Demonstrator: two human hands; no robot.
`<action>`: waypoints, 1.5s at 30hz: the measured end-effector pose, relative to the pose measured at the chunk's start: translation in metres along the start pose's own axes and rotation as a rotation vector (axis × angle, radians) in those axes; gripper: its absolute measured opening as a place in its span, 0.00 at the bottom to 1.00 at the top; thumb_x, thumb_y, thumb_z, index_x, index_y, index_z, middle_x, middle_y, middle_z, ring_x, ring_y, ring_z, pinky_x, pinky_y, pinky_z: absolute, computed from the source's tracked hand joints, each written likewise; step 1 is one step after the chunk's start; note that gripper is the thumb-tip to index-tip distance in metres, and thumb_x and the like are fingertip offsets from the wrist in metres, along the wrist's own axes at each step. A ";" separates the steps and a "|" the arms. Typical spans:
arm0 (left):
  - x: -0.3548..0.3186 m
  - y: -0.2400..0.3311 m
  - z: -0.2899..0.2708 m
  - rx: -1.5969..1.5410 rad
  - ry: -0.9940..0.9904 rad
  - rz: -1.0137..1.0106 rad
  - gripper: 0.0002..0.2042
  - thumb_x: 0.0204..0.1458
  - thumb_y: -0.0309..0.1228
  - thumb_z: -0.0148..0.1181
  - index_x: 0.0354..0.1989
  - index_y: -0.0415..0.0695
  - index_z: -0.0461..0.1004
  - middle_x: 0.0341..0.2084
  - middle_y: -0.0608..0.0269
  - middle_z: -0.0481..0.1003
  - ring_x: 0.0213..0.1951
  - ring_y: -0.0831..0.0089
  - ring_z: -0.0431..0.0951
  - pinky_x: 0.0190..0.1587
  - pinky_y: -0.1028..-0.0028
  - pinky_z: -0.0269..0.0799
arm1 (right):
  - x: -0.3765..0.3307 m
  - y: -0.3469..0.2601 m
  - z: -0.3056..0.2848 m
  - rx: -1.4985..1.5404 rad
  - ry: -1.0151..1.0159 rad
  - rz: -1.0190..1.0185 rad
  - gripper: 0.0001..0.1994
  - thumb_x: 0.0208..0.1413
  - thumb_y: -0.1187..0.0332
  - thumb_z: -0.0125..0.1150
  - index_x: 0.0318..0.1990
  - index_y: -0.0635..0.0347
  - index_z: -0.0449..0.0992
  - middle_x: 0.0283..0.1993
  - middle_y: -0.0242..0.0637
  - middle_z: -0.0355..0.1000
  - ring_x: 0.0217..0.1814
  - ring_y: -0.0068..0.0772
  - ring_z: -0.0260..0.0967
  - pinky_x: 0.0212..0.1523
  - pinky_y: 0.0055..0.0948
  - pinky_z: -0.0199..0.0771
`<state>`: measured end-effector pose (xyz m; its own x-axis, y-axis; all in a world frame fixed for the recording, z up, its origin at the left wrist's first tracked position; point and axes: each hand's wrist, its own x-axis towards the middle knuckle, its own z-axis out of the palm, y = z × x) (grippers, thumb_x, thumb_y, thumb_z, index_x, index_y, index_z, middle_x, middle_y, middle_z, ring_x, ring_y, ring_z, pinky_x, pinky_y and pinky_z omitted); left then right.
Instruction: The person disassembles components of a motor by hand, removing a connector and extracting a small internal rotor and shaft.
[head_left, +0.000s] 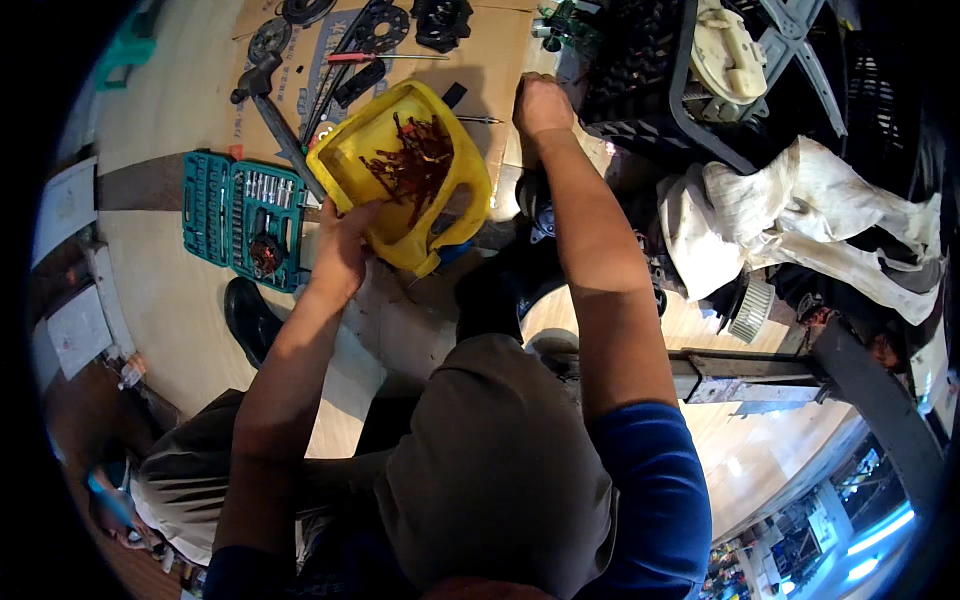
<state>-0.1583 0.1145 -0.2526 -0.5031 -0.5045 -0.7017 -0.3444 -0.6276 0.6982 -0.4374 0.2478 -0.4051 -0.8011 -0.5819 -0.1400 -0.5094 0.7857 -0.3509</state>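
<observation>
Here | teal socket set [208,215] lies open | left hand [345,245] grips the near-left rim of the yellow container [477,170]; uneven tilt or a slipping thumb could spill its reddish-brown scraps [420,160] | cardboard [490,60] beyond bears printed characters | right hand [545,105] near black crate [640,110], grip unclear

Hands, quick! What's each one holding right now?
Left hand: closed, holding the yellow container.
Right hand: looks curled; can't tell its grip.

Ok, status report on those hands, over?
Left hand gripping cut-open yellow jug. Reddish-brown scraps inside. Right hand curled beside black crate, grip unclear. Open socket set left of jug.
</observation>
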 end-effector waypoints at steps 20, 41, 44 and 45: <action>0.001 -0.004 0.009 0.032 -0.001 0.057 0.24 0.52 0.27 0.59 0.58 0.44 0.61 0.49 0.60 0.71 0.50 0.61 0.73 0.47 0.62 0.72 | -0.076 -0.058 -0.090 0.842 -0.248 -0.118 0.16 0.51 0.62 0.64 0.40 0.68 0.76 0.34 0.45 0.75 0.36 0.41 0.72 0.41 0.34 0.72; -0.008 0.019 -0.064 -0.047 -0.122 0.011 0.27 0.55 0.30 0.56 0.63 0.43 0.56 0.57 0.55 0.66 0.57 0.58 0.69 0.59 0.55 0.66 | -0.088 -0.109 -0.022 0.495 0.184 0.255 0.14 0.47 0.70 0.52 0.39 0.72 0.72 0.36 0.56 0.71 0.47 0.57 0.65 0.49 0.47 0.66; -0.008 0.021 -0.067 -0.021 -0.091 0.010 0.27 0.55 0.30 0.56 0.63 0.43 0.56 0.57 0.54 0.66 0.58 0.57 0.68 0.59 0.54 0.66 | -0.111 -0.119 -0.043 0.652 0.230 0.334 0.18 0.46 0.73 0.52 0.46 0.74 0.69 0.42 0.56 0.68 0.47 0.56 0.65 0.50 0.44 0.66; -0.009 0.023 -0.064 -0.005 -0.067 0.000 0.27 0.55 0.30 0.56 0.63 0.42 0.56 0.57 0.54 0.66 0.58 0.57 0.68 0.60 0.54 0.65 | -0.117 -0.121 -0.042 0.662 0.302 0.321 0.19 0.45 0.74 0.53 0.48 0.74 0.69 0.44 0.55 0.67 0.47 0.56 0.65 0.50 0.44 0.66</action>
<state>-0.1107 0.0668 -0.2397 -0.5553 -0.4640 -0.6901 -0.3404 -0.6303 0.6977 -0.2949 0.2296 -0.3072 -0.9760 -0.1916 -0.1034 -0.0228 0.5620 -0.8268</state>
